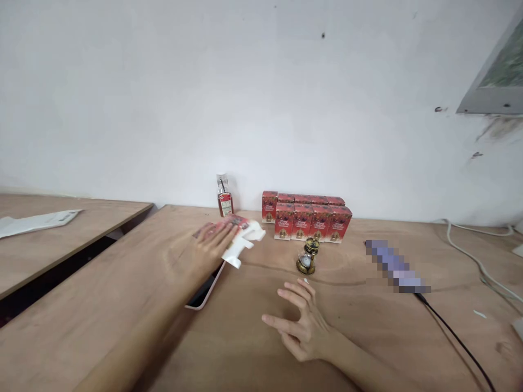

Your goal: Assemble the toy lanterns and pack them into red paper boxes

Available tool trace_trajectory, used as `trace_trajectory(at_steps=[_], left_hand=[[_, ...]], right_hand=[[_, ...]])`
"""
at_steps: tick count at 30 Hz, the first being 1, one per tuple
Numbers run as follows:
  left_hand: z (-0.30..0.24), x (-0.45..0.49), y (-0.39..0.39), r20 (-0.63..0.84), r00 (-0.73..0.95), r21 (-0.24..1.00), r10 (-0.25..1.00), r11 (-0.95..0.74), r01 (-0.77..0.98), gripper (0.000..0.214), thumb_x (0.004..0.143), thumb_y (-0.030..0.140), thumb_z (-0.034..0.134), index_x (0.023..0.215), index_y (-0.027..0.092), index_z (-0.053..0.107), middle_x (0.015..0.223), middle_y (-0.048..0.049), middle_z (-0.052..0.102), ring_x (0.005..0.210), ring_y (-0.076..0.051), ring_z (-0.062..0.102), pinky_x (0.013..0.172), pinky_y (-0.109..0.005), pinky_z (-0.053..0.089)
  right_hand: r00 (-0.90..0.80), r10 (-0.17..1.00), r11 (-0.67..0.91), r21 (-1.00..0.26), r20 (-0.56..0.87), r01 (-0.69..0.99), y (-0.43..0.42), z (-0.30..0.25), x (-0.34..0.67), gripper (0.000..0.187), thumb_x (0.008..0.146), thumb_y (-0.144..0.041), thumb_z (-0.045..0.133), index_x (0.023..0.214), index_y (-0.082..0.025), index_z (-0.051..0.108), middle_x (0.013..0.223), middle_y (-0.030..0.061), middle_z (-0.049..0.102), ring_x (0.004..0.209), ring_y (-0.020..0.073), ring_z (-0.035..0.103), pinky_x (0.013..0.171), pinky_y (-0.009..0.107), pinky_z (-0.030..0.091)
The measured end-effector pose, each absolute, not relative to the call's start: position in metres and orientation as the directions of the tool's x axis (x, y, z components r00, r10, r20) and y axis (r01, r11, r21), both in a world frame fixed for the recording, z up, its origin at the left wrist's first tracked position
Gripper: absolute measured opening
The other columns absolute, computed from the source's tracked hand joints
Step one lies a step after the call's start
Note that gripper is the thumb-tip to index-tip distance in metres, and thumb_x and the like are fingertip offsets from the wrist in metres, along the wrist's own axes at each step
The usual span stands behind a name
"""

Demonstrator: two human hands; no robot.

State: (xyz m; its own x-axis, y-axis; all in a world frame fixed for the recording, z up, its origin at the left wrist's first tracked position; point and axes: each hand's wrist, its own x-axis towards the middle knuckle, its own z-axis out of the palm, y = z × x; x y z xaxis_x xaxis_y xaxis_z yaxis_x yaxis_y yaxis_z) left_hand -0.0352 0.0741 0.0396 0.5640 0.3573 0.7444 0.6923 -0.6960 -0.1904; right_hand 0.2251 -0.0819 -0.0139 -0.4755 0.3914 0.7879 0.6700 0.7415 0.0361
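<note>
Right hand (302, 321) is seen closest, low over the table (122, 305), fingers spread and slightly curled, nothing held. Just beyond its fingertips, apart from them, a small lantern ornament (308, 256) is stood upright.

Left hand (212, 245) is stretched out further off and is motion-blurred. Its fingers are laid on or just over a white card piece (244, 244); whether that piece is pinched or only touched cannot be told. A red flat carton (237, 221) is seen just past the left fingertips, touching the card piece. Beyond that, against the wall, a bottle (224, 199) is stood.

Red boxes (307, 219) are stacked in a block beyond the ornament, right of the left hand. Under the left forearm a tablet (204, 294) is partly covered. Well to the right of the right hand a pixelated object (394, 267) with a black cable (449, 332) is laid.

Risks, as judged:
- The ornament looks narrow-based and could be tipped if clipped by the spread right fingers.
- The card piece looks light and could be shoved into the carton rather than gripped.
- The bottle could be knocked over if the left hand overshoots.
- The tablet could be dragged or pressed by the forearm above it.
</note>
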Motion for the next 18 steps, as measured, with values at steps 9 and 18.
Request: trace_trajectory(at_steps=[9,18], left_hand=[[0.050,-0.151,0.145,0.479,0.236,-0.011,0.846,-0.263,0.965,0.058,0.086,0.034,0.038,0.140,0.013,0.038,0.144,-0.0181,0.038,0.131,-0.034,0.037,0.108,-0.055,0.017],[0.013,-0.161,0.152,-0.075,0.040,0.073,0.996,-0.034,0.997,0.093,0.074,0.061,0.051,0.146,0.011,0.021,0.152,-0.0205,0.014,0.140,-0.041,0.009,0.102,-0.069,0.011]], right_hand=[[-0.497,0.427,0.731,0.036,0.756,0.681,-0.078,-0.011,0.225,0.063,0.066,-0.012,0.052,0.126,-0.033,0.051,0.129,0.0084,0.043,0.120,0.0266,0.042,0.100,0.052,0.035],[-0.368,0.466,0.662,-0.041,0.805,0.749,-0.079,-0.013,0.224,0.058,0.074,-0.011,0.052,0.128,-0.030,0.045,0.128,0.0098,0.044,0.119,0.0275,0.044,0.099,0.052,0.036]])
